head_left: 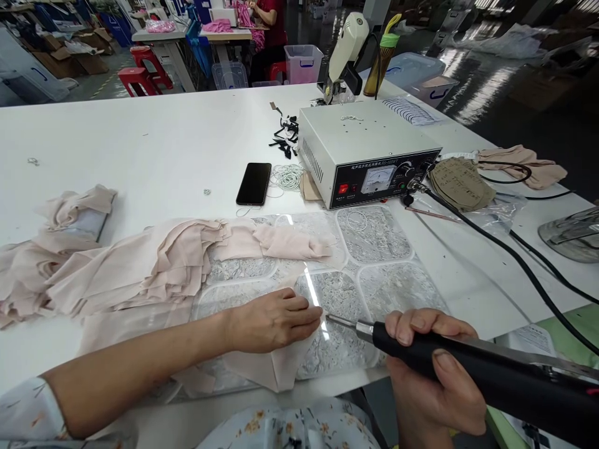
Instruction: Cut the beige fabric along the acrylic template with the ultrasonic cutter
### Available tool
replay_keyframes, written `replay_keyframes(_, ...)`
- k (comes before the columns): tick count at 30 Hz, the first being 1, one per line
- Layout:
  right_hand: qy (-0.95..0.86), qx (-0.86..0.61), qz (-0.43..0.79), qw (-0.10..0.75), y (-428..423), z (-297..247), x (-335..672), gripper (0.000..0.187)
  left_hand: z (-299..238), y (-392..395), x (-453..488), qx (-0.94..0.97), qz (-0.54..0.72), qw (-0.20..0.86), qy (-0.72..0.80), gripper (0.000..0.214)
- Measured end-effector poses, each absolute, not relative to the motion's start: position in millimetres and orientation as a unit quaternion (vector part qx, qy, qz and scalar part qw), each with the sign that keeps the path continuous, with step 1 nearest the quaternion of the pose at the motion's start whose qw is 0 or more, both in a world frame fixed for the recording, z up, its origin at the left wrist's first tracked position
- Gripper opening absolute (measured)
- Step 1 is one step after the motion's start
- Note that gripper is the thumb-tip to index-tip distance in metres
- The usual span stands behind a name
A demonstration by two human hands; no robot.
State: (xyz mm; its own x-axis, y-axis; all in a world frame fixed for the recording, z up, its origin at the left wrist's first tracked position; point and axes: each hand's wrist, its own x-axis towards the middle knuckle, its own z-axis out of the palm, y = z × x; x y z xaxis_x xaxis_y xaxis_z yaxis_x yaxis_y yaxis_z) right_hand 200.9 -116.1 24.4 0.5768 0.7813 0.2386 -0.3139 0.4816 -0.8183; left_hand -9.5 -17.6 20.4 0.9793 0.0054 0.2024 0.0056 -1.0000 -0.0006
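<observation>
My left hand (274, 321) lies flat, fingers together and stretched out, pressing a pale pink fabric piece (276, 368) onto a glass plate (374, 249) on the white table. My right hand (433, 380) grips a black handheld cutting tool (468, 368); its thin metal tip (339, 321) touches the fabric right at my left fingertips. A black cable (496, 246) runs from the tool toward the white control box (365, 149) with a meter on its front.
A heap of pink fabric strips (140, 262) lies left of the plate. A black phone (254, 183) and white cord (286, 176) sit near the box. Brown paper patterns (461, 183) and more fabric (524, 163) lie at right. Another person sits at a far table (266, 19).
</observation>
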Motion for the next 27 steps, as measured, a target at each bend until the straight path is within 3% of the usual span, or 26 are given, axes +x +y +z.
replay_keyframes(27,-0.345,-0.335,0.345,0.806,-117.8,20.2,198.0,0.012,23.3,-33.9,-16.1,-0.992,-0.129,0.010,-0.013,0.026)
